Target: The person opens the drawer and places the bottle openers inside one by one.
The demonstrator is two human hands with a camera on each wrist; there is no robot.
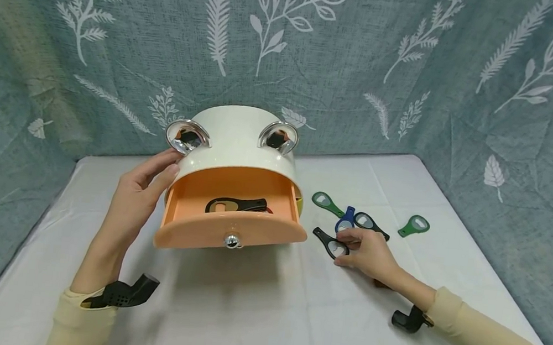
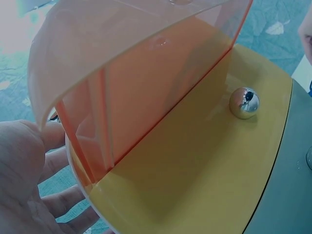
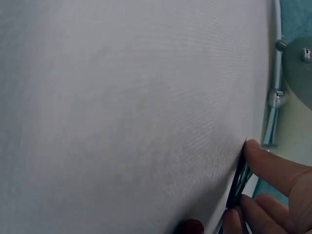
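Note:
A white rounded desktop cabinet [image 1: 241, 119] with two silver-rimmed eye shapes stands with its top orange drawer [image 1: 231, 232] pulled out. Inside that drawer lies a black bottle opener [image 1: 235, 204], with a bit of red beside it. My left hand [image 1: 136, 195] rests against the cabinet's left side, its fingers fairly straight along the wall [image 2: 48, 114]. Right of the cabinet, my right hand [image 1: 368, 253] pinches a black bottle opener [image 1: 327, 240] by its round end between thumb and fingers. In the right wrist view this black opener [image 3: 237, 181] shows edge-on, close over the cloth.
Near the right hand lie a blue opener [image 1: 346, 218], another black one [image 1: 373, 226] and two green ones [image 1: 326, 201] [image 1: 414, 225]. A dark reddish-brown thing [image 3: 191, 226] is partly hidden beneath that hand. Below the orange drawer is a yellow drawer [image 2: 195, 161] with a silver knob.

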